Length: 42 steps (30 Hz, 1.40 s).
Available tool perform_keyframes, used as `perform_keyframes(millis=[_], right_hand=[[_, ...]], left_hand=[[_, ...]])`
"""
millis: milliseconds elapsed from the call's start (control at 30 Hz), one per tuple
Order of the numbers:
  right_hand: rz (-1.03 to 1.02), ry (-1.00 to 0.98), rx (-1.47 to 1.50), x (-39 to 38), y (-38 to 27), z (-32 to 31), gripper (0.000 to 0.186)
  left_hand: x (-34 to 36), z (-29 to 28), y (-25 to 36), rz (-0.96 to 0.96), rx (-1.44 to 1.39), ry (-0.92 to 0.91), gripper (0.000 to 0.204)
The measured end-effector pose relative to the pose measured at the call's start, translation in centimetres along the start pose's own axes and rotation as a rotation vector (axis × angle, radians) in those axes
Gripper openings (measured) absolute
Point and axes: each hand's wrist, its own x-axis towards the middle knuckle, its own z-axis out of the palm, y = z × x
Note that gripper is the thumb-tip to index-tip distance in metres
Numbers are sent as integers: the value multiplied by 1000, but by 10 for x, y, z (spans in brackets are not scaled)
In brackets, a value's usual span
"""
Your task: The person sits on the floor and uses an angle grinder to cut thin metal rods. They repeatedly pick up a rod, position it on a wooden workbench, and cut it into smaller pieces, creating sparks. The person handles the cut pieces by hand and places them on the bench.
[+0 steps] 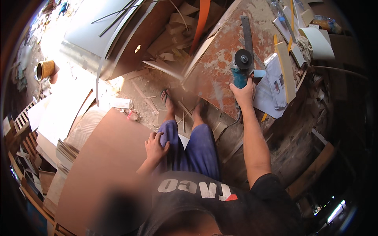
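My right hand [244, 93] is wrapped round the teal body of an angle grinder [239, 78]. The tool's dark round disc [239, 59] points away from me, over a worn red-brown tabletop [212, 80]. Just beyond the disc lies a dark flat metal carpenter's square [247, 33]. Whether the grinder rests on the table or hangs above it, I cannot tell. My left hand [156, 147] is beside my left knee, fingers apart, holding nothing. Below it spreads a large brown board [106, 157].
White papers [267, 94] and a pale wooden strip [285, 72] lie right of the grinder. An open cabinet [157, 37] with offcuts inside stands ahead. Wood scraps litter the floor round my feet. A rusty yellow bucket [46, 69] stands far left.
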Motion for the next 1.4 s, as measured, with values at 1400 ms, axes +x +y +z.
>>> perform_keyframes(millis=[1400], right_hand=[[1037, -288, 1222, -117, -155, -1, 14]], left_hand=[[38, -23, -27, -160, -463, -152, 42]])
